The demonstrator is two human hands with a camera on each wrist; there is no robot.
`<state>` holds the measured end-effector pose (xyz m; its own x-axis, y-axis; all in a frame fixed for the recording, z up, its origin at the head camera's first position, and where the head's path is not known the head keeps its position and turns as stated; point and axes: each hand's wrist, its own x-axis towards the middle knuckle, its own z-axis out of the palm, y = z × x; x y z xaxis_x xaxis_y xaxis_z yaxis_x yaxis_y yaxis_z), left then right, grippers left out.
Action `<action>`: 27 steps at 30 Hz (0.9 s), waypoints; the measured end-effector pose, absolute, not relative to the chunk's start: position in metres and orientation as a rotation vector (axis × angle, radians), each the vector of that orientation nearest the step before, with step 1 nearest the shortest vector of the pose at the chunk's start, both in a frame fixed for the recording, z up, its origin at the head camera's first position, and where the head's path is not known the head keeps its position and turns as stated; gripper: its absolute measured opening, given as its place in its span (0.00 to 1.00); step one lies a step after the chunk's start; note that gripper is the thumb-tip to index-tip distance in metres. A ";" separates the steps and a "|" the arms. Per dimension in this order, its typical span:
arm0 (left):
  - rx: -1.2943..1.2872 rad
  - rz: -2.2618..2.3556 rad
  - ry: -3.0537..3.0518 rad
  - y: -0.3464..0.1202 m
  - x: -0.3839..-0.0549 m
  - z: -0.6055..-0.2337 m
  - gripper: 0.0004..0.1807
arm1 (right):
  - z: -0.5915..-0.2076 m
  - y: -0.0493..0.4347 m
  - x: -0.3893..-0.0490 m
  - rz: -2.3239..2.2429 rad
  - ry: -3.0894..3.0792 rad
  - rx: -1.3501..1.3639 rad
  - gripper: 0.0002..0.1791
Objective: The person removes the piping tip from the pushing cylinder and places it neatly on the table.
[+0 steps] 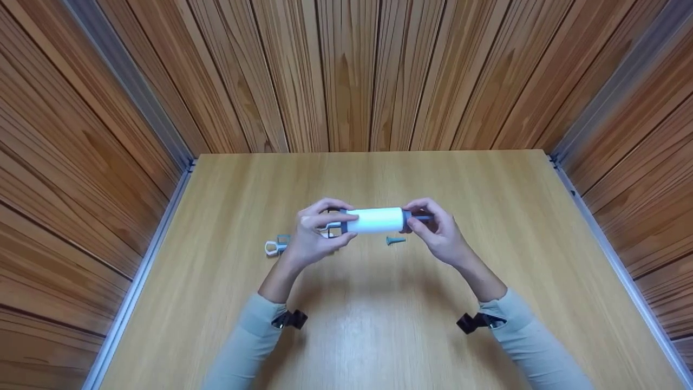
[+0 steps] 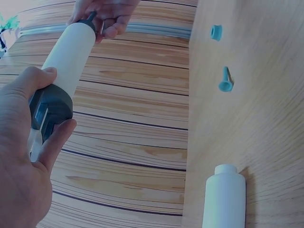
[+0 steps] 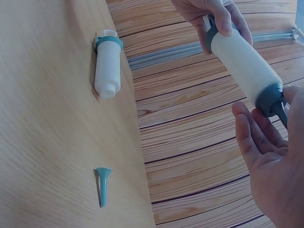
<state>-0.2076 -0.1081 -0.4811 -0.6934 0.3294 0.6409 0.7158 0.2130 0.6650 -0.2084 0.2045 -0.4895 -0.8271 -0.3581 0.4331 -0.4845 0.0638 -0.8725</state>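
Both hands hold a large white syringe-like dispenser (image 1: pixel 377 220) level above the table. Around its dark end collar (image 2: pixel 59 102), the left hand (image 1: pixel 315 235) has its thumb and fingers; white handle parts poke out behind it, partly covered by the palm. At the opposite end the right hand (image 1: pixel 443 233) pinches the dark nozzle cap (image 3: pixel 270 99), whose thin spout points to the right. Below, on the table, lies a teal nozzle (image 1: pixel 396 240). A smaller white dispenser with a teal collar (image 3: pixel 108 69) lies beneath the left hand, mostly covered by it in the head view.
A small teal ring-shaped piece (image 2: pixel 216 32) lies on the table near the teal nozzle. The wooden table (image 1: pixel 357 336) is bordered by metal rails (image 1: pixel 135 276) at both sides, with wood-panelled walls (image 1: pixel 346 76) behind and beside it.
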 end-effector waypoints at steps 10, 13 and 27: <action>-0.963 -1.475 -2.169 -0.108 -0.207 -0.482 0.16 | -0.491 0.206 -0.208 1.884 -2.151 0.960 0.19; -0.961 -1.471 -2.179 -0.109 -0.207 -0.483 0.16 | -0.491 0.205 -0.207 1.874 -2.157 0.955 0.19; -0.988 -1.460 -2.145 -0.108 -0.208 -0.483 0.16 | -0.489 0.206 -0.208 1.819 -2.257 0.902 0.15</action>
<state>-0.2078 -0.1082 -0.4828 -0.6891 0.3438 0.6379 0.7196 0.2204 0.6585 -0.2079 0.2060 -0.4894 -0.8184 -0.3773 0.4333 -0.5037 0.1081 -0.8571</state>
